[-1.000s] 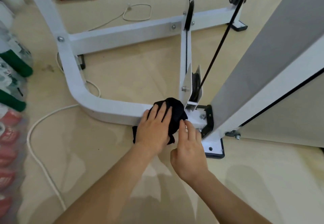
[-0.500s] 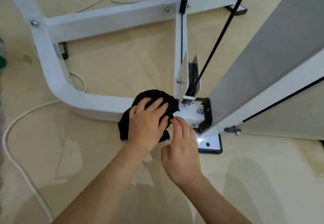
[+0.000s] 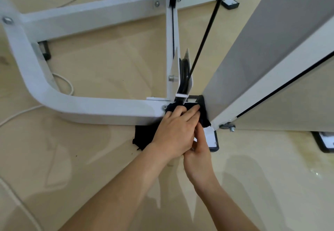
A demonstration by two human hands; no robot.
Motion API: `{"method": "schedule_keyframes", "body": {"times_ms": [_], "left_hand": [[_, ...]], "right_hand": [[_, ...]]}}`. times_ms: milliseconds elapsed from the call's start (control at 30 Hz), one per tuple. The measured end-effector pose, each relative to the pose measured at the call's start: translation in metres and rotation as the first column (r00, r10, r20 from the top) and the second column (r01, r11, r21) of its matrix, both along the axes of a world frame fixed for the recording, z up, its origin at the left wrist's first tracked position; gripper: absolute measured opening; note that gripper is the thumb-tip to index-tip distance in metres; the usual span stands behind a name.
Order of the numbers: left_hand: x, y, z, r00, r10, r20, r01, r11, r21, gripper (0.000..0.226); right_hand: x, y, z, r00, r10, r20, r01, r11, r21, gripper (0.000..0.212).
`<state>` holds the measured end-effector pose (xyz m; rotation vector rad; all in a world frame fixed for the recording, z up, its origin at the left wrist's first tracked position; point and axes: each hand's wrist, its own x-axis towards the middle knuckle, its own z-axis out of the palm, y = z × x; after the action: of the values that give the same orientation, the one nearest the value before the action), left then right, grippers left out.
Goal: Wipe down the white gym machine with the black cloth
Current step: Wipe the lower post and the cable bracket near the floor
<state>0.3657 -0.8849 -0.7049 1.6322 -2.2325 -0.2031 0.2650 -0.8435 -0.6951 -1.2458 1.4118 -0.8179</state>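
The white gym machine's curved base tube (image 3: 101,109) runs across the floor to a joint below a pulley bracket (image 3: 173,75). The black cloth (image 3: 144,136) is draped over that joint and hangs down to the floor on the near side. My left hand (image 3: 175,131) lies on top of the cloth with its fingers stretched out, pressing it onto the joint by the upright's foot. My right hand (image 3: 197,154) sits just below and partly under the left one, at the cloth's right edge. Its fingertips are hidden.
A wide white-grey upright (image 3: 262,49) rises at the right, right beside my hands. A black cable (image 3: 204,37) runs down to the pulley. A black-edged foot plate (image 3: 212,140) lies under the joint. A white cord (image 3: 18,113) trails over the beige floor at the left.
My left hand has slid the cloth rightward along the tube onto the joint by the upright. My right hand has tucked in under the left. The view has moved closer.
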Motion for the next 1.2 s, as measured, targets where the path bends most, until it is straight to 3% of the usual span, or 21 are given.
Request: {"method": "schedule_keyframes", "body": {"times_ms": [100,267,400,500,600,700,800,900,1067,1133,1200], "left_hand": [[0.008,0.005,-0.005,0.994,0.011,0.106,-0.01,1.0,-0.01,0.064],[0.051,0.033,-0.011,0.972,0.129,0.198,-0.146,0.987,0.074,0.074],[0.035,0.033,-0.001,0.974,0.203,0.095,-0.218,0.958,0.188,0.072],[0.003,0.024,0.006,0.994,0.111,0.021,-0.112,0.959,0.26,0.068],[0.001,0.017,0.012,0.987,0.077,0.141,-0.115,0.952,0.284,0.069],[0.006,0.024,0.014,0.962,0.085,0.261,-0.167,0.936,0.31,0.073],[0.017,0.017,0.029,0.936,-0.002,0.352,-0.131,0.926,0.353,0.063],[0.031,0.019,0.044,0.944,-0.104,0.312,-0.043,0.901,0.431,0.054],[0.05,0.045,0.042,0.982,-0.04,0.183,-0.017,0.954,0.3,0.045],[0.07,0.053,0.038,0.993,0.02,0.116,-0.044,0.977,0.209,0.048],[0.093,0.057,0.035,0.987,0.056,0.149,-0.075,0.989,0.126,0.049]], "right_hand": [[0.001,-0.007,-0.002,0.984,0.136,-0.113,-0.133,0.99,0.039,0.085],[0.009,-0.017,0.007,0.933,0.274,-0.234,-0.263,0.962,0.08,0.079],[0.02,-0.031,0.006,0.959,0.245,-0.145,-0.227,0.965,0.13,0.09],[0.002,-0.021,0.004,0.983,0.125,-0.137,-0.106,0.985,0.138,0.081],[-0.003,-0.013,0.01,0.973,0.174,-0.152,-0.165,0.984,0.069,0.076],[0.009,-0.015,0.011,0.959,0.239,-0.155,-0.236,0.971,0.038,0.092],[0.012,-0.017,0.012,0.978,0.197,-0.067,-0.187,0.974,0.131,0.094],[0.017,-0.011,0.029,0.996,0.034,0.086,-0.055,0.963,0.264,0.082],[0.032,-0.004,0.043,0.95,-0.086,0.301,-0.05,0.908,0.417,0.068],[0.04,-0.004,0.039,0.956,-0.059,0.288,-0.057,0.924,0.377,0.067],[0.045,-0.004,0.038,0.975,-0.022,0.221,-0.044,0.957,0.288,0.066]]}}
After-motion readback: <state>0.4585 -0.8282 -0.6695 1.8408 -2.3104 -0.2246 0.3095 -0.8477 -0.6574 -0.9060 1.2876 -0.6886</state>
